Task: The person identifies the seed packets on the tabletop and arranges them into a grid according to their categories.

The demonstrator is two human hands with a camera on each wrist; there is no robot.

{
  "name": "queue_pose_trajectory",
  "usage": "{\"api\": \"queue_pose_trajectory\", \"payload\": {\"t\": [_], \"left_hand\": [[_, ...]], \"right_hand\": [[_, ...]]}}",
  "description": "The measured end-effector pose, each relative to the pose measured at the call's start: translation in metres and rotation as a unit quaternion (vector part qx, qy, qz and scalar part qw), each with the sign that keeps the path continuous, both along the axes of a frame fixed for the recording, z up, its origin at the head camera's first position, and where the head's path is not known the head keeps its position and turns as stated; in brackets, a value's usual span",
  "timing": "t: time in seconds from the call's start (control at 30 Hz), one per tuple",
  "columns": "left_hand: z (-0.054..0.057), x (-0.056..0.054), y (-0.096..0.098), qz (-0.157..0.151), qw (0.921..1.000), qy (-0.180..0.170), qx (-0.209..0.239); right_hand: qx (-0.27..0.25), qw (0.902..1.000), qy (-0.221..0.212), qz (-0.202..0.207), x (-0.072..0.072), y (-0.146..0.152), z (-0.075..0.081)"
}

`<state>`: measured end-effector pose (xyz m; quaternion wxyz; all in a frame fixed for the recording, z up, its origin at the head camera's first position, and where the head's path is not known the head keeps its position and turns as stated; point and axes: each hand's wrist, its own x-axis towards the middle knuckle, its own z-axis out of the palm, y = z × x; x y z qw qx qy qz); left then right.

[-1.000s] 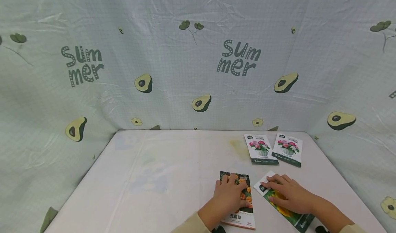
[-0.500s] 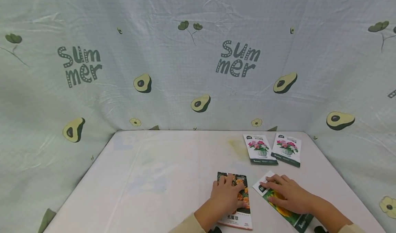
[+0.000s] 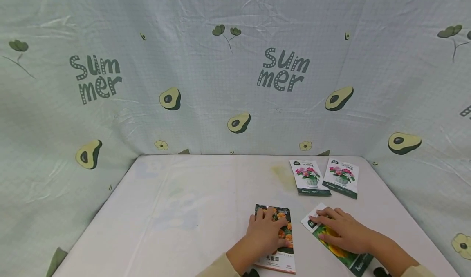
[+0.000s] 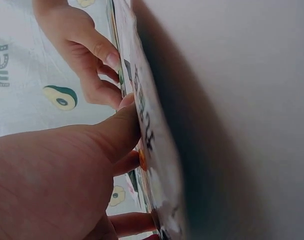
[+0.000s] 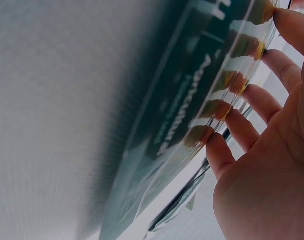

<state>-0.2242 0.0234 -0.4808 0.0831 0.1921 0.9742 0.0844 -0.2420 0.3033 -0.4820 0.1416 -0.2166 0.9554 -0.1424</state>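
Two seed packets lie under the hands near the table's front in the head view. My left hand (image 3: 262,234) rests, fingers spread, on a packet with orange flowers (image 3: 276,264); thumb and fingertips press its printed face. Further right, my right hand (image 3: 344,231) lies on a slanted packet with a yellow flower and green band (image 3: 360,264). In the left wrist view, the thumb touches the orange-flower packet (image 4: 164,165). The right wrist view has my fingertips (image 5: 219,152) touching the glossy face of the green-banded packet (image 5: 176,107). Each hand covers part of its packet.
Two white packets with pink potted flowers, one on the left (image 3: 309,177) and one on the right (image 3: 342,177), lie at the table's back right. A white table (image 3: 176,228) extends leftward. Behind it hangs a cloth (image 3: 206,81) printed with avocados.
My left hand has slid the orange-flower packet leftward across the table, away from the green-banded one. My right hand and its packet have stayed in place. The head view shifted slightly.
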Motion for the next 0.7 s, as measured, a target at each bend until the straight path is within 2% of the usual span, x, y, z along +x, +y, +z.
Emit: {"api": "queue_pose_trajectory", "payload": {"t": [0.33,0.7], "left_hand": [[-0.0002,0.0012,-0.0044,-0.006,0.9999,0.011,0.0],[-0.0011,0.0026,-0.0056,-0.035,0.9986,0.037,-0.015]], "right_hand": [[-0.003,1.0,-0.007,-0.001,-0.0002,-0.0007,0.0003],[-0.007,0.9999,-0.015,0.0,0.0009,-0.0004,0.0014]]}}
